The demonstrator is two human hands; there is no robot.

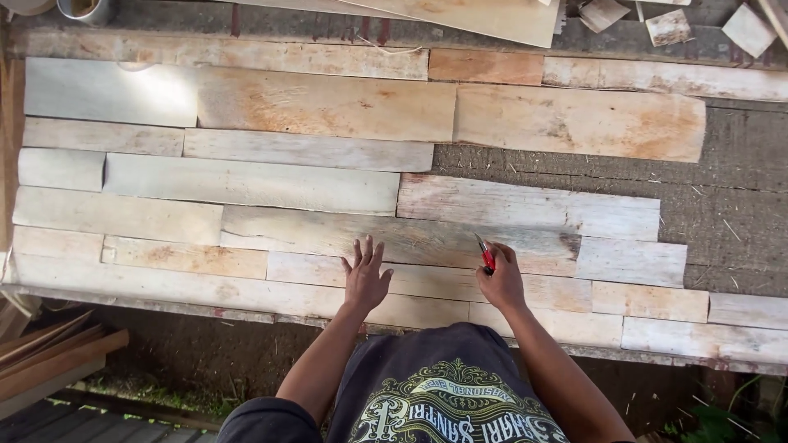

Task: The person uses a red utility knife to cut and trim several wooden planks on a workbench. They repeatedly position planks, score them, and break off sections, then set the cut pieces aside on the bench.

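Your left hand (365,277) lies flat, fingers spread, pressing the near wooden strips (328,267). Your right hand (501,279) has its grip closed on a red utility knife (486,254), tip on a strip's far edge. Keep the blade angled away from the left fingers. Bare tabletop (739,197) lies right; near edge close.

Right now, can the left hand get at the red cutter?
Probably yes. The left hand lies flat and empty on the planks, close beside the right hand gripping the red cutter. Only bare wood lies between them.
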